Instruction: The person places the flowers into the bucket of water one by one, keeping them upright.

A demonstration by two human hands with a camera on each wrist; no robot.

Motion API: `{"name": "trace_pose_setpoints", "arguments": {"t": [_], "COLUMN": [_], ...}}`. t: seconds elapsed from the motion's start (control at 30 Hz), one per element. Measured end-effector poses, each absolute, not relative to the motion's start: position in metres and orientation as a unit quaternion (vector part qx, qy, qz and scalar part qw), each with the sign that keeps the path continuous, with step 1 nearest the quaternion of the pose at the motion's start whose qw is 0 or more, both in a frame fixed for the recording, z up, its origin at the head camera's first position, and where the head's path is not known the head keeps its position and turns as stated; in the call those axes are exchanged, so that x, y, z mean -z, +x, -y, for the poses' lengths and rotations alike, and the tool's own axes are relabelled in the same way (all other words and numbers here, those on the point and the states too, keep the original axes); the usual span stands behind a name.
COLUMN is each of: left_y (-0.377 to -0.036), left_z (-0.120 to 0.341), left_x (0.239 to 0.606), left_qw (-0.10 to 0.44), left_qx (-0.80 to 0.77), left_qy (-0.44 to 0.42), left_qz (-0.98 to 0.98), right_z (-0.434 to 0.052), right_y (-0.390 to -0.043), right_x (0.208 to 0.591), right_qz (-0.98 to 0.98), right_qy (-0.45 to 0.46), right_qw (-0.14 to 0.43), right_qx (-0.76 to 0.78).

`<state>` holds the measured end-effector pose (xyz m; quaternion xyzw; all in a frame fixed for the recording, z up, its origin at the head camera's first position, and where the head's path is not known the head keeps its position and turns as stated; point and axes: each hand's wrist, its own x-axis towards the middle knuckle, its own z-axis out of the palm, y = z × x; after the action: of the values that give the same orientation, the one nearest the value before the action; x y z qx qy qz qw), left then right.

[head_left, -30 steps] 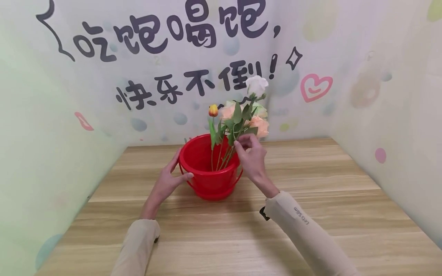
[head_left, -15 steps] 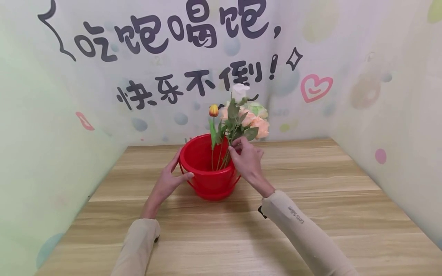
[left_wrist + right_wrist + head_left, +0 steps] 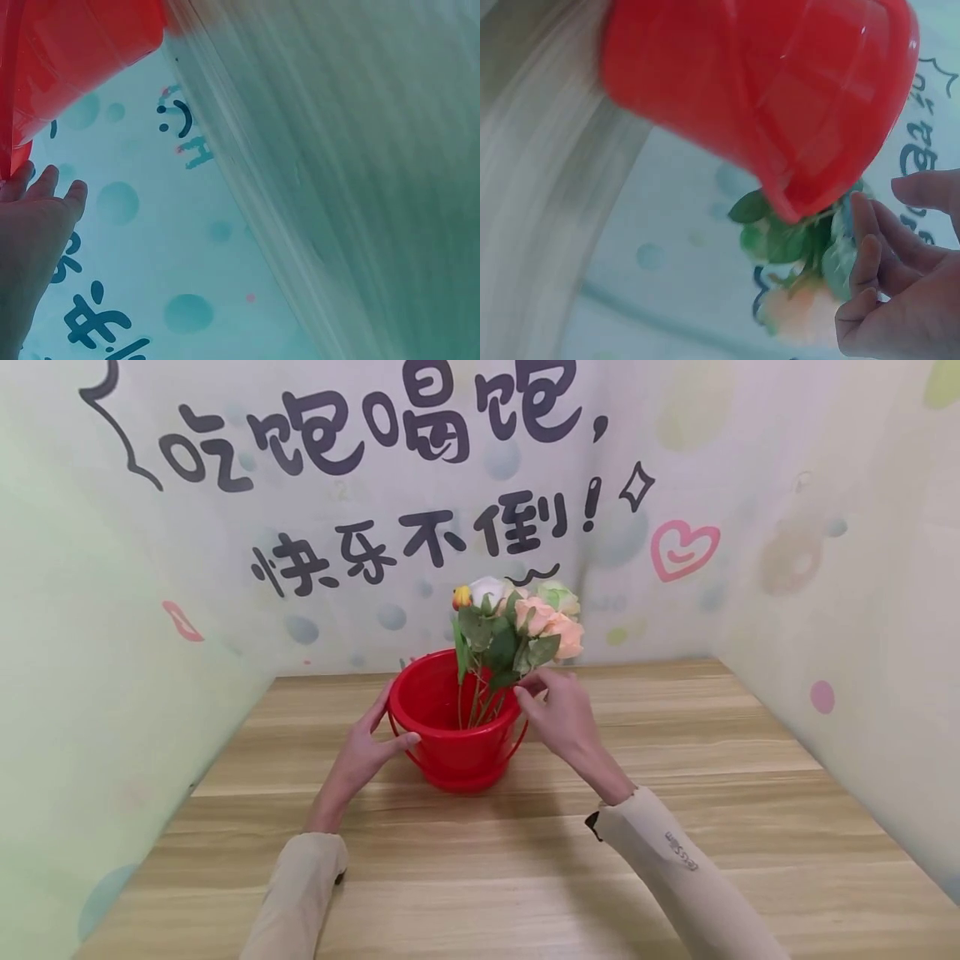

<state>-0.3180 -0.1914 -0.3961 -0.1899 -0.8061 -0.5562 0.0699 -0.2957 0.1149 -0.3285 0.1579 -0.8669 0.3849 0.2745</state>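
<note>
A red bucket (image 3: pixel 459 764) with a thin handle stands upright near the table's back. My left hand (image 3: pixel 360 758) rests against its left side, fingers fairly straight on the wall and thumb at the front. Artificial flowers lean inside: a white rose (image 3: pixel 487 593), peach roses (image 3: pixel 564 633), a pale green rose (image 3: pixel 559 598) and an orange-yellow tulip (image 3: pixel 461 598). By the right rim, just below the leaves (image 3: pixel 542 650), is my right hand (image 3: pixel 561 712). In the right wrist view, its thumb and index finger (image 3: pixel 864 214) are apart with nothing between them. The stem ends are hidden inside the bucket.
The wood-grain table (image 3: pixel 480 877) extends in front of and beside the bucket. Close behind it rises a pale wall (image 3: pixel 360 635) with black lettering and coloured dots. More walls (image 3: pixel 832 610) flank the table on both sides.
The white rose has moved down and left, from above the other flowers to beside the tulip. My right hand has let go of its stem and shifted slightly right. My left hand stays put.
</note>
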Motion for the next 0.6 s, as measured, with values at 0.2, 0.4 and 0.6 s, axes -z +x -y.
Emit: {"name": "trace_pose_setpoints", "arguments": {"t": [0.2, 0.4, 0.6], "left_y": [-0.318, -0.319, -0.324], "left_z": [0.194, 0.201, 0.207], "left_x": [0.396, 0.385, 0.373], "left_qw": [0.062, 0.036, 0.010], "left_qx": [0.550, 0.524, 0.490], "left_qy": [-0.182, -0.174, -0.167], "left_qz": [0.813, 0.833, 0.855], "right_z": [-0.138, -0.159, -0.180], "right_y": [-0.294, -0.294, -0.298], "right_x": [0.340, 0.350, 0.360], "right_qz": [0.865, 0.877, 0.906], "right_qy": [0.140, 0.120, 0.103], "right_qw": [0.276, 0.253, 0.214], "right_qx": [-0.395, -0.390, -0.351]}}
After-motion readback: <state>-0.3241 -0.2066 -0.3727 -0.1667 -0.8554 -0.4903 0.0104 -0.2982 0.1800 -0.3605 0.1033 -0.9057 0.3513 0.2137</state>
